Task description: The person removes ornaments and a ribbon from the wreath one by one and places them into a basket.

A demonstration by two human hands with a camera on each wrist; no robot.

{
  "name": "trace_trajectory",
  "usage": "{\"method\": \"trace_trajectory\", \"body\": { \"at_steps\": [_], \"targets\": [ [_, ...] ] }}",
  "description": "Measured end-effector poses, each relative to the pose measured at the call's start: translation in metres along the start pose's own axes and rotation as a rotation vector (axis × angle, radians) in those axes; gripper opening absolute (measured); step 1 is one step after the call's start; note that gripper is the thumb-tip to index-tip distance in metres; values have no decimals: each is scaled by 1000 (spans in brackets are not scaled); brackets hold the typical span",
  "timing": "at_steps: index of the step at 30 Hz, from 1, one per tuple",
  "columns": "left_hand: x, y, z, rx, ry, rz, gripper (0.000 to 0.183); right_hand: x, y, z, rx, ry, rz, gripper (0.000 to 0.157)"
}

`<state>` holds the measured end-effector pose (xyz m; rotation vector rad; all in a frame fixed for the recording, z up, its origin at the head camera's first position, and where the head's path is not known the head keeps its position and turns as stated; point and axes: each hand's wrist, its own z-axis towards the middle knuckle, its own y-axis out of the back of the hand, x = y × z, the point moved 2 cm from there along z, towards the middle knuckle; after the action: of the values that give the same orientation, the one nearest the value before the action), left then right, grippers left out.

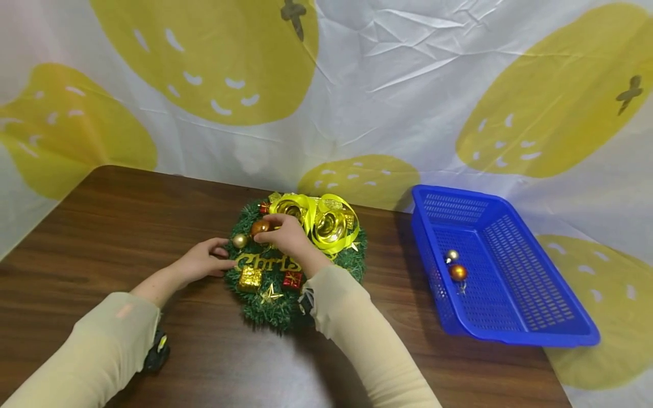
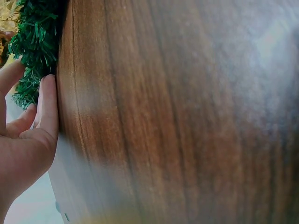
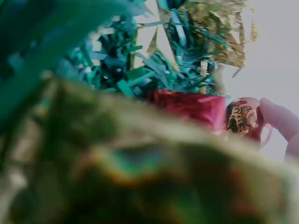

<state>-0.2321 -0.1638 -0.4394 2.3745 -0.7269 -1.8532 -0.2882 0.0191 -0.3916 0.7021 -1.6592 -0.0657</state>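
Note:
A green tinsel wreath [image 1: 272, 317] lies on the table, with the gold letters "Chris" [image 1: 270, 263] showing. My right hand [image 1: 291, 235] reaches over the wreath and pinches a copper-orange Christmas ball [image 1: 261, 228] at its upper left. In the right wrist view a fingertip touches this shiny ball [image 3: 243, 116] beside a red gift box [image 3: 189, 107]. Beside the copper ball sits a small gold ball [image 1: 240, 241]. At the wreath's left rim my left hand [image 1: 201, 260] holds the edge, its fingers against the green tinsel [image 2: 35, 42] in the left wrist view.
Gold bells [image 1: 329, 226] with yellow ribbon fill the wreath's top. Lower down sit a gold gift box [image 1: 250, 278], a red one and a gold star [image 1: 271, 293]. To the right, a blue basket [image 1: 530, 337] holds a gold ball [image 1: 452, 255] and an orange ball [image 1: 458, 272].

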Motion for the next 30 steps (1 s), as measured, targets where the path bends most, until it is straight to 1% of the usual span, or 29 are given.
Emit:
{"method": "trace_trajectory", "body": {
  "at_steps": [8, 12, 19, 25, 30],
  "targets": [
    [2, 0, 1, -3, -9, 14, 75, 7, 10, -8, 12, 64, 85, 49],
    [2, 0, 0, -8, -13, 18, 75, 9, 15, -11, 20, 61, 103, 48],
    [2, -1, -1, 3, -18, 40, 77, 10, 27, -18, 3, 66, 129, 45],
    [2, 0, -1, 16, -13, 49, 78, 11, 36, -23, 9, 98, 203, 43],
    [0, 0, -2, 28, -19, 49, 78, 13, 44, -27, 19, 93, 244, 43]
  ]
}}
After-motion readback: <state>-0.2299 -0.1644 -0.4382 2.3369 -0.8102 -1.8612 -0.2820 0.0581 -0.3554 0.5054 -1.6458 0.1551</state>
